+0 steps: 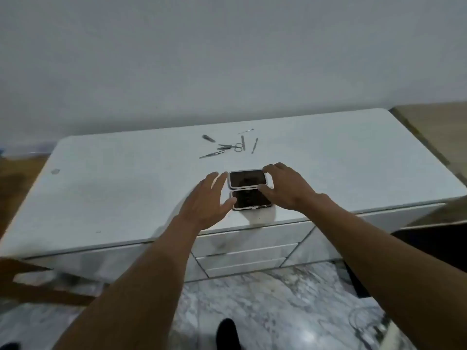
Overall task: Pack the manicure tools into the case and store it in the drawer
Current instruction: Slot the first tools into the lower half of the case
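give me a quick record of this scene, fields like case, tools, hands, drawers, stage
case: case open flat, two dark halves, near front edge of white dresser top
tools: metal tools loose behind the case, none in it
left hand: left hand open, at the case's left side
right hand: right hand fingers on the case's right edge
drawers: drawers look shut
stage: packing not begun

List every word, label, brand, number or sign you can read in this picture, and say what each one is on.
None can be read.
Open case: both dark halves show no legible lettering; faint shapes inside are too blurred to tell.
Manicure tools on the dresser top: too small to show any marking.
Small grey mark near the dresser's left edge: blurred, not readable as text.
Drawer fronts: no labels.
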`<state>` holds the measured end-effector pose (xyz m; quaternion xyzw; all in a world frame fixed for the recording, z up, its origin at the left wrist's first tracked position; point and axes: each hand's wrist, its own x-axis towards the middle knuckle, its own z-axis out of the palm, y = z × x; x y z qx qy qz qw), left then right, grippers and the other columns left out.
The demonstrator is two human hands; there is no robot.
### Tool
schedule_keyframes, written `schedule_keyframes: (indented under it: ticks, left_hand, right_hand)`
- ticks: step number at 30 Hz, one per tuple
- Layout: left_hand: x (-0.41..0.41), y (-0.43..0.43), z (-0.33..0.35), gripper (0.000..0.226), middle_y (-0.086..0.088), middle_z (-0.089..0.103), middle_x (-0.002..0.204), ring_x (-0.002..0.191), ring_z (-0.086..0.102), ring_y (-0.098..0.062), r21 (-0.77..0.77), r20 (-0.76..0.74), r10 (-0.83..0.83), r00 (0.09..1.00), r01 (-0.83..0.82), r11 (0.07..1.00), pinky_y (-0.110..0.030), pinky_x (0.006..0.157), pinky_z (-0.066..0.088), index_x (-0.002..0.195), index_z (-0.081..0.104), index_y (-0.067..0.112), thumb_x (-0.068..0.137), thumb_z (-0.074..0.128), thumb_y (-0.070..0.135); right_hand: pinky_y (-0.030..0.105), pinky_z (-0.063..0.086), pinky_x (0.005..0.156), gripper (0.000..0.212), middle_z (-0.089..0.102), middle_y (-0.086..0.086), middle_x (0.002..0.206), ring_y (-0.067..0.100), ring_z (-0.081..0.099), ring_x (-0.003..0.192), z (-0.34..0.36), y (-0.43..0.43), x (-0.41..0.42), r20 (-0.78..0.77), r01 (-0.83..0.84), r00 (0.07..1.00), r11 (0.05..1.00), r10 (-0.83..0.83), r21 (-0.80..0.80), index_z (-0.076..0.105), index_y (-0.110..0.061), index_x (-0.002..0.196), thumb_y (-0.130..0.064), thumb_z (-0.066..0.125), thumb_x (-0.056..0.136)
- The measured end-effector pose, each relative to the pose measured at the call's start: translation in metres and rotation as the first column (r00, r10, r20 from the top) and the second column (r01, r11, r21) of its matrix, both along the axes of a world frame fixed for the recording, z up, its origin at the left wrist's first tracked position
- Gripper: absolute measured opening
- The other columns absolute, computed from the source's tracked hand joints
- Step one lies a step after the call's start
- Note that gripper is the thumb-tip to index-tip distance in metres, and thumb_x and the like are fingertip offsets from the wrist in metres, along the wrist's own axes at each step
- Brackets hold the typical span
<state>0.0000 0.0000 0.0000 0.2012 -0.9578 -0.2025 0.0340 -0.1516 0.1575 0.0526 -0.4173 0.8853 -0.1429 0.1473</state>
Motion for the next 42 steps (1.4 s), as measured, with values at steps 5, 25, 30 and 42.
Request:
schedule_keyframes:
  ticks: [5,25,30,42]
  left_hand:
    - [-0.013,-0.013,-0.023,0.07,-0.013,0.022,0.16,0.146,0.024,-0.028,0.015,0.039,-0.031,0.999,0.031,0.999,-0.036,0.118,0.018,0.155,0.023,0.02,0.097,0.049,0.048]
    - [-0.017,-0.022,-0.052,0.059,-0.009,0.051,0.142,0.132,0.045,-0.027,-0.018,-0.118,-0.002,0.993,0.0,1.0,-0.044,0.109,0.039,0.138,0.051,0.023,0.09,0.047,0.057]
    - [-0.018,-0.023,-0.054,0.059,-0.008,0.051,0.141,0.131,0.044,-0.026,-0.027,-0.148,0.004,0.989,-0.008,1.0,-0.043,0.108,0.039,0.138,0.052,0.022,0.09,0.051,0.056]
    - [-0.018,-0.023,-0.057,0.06,-0.005,0.047,0.143,0.132,0.042,-0.022,-0.049,-0.159,0.012,0.987,-0.02,0.999,-0.037,0.109,0.037,0.14,0.049,0.025,0.086,0.055,0.052]
  right_hand:
    - [0.038,0.045,0.095,0.045,0.055,0.012,0.129,0.03,0.054,0.117,-0.011,-0.019,-0.006,0.007,0.061,0.998,0.998,-0.061,0.017,0.051,-0.011,0.129,-0.036,0.056,0.091]
    - [0.043,0.048,0.091,0.035,0.055,0.014,0.126,0.034,0.052,0.116,-0.03,-0.148,-0.067,-0.084,-0.103,0.99,0.99,0.111,0.094,0.05,-0.009,0.128,-0.023,0.047,0.095]
    - [0.041,0.045,0.087,0.035,0.056,0.013,0.123,0.034,0.053,0.114,-0.042,-0.172,-0.084,-0.164,-0.112,0.978,0.985,0.133,0.128,0.053,-0.01,0.126,-0.011,0.044,0.093]
    - [0.035,0.038,0.074,0.022,0.057,0.014,0.109,0.035,0.054,0.103,-0.059,-0.181,-0.092,-0.226,-0.18,0.955,0.981,0.193,0.077,0.062,-0.007,0.106,-0.013,0.047,0.091]
